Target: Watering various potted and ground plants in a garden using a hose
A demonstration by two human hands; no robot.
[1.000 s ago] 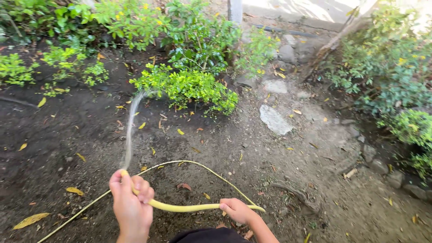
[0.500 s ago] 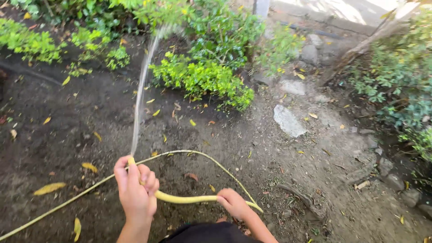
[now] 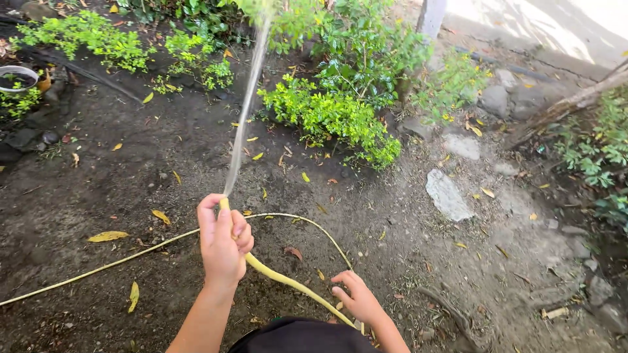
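Since the earlier frames the left hand has lifted the hose end higher, and the thin stream of water now arcs farther, up into the dark green leafy shrub instead of falling near the low bright lime-green bush. That hand is wrapped tight around the end of the slim yellow rubber hose, thumb at the nozzle end. Right hand is nearer the body than the left, fingers loosely curled, pinching the hose lower down. From the lime-green bush, the hose loops across the bare dark soil towards the viewer and trails off left. Far left of that bush sits a round grey pot holding dark soil. Right of the bush lies a flat pale grey stone.
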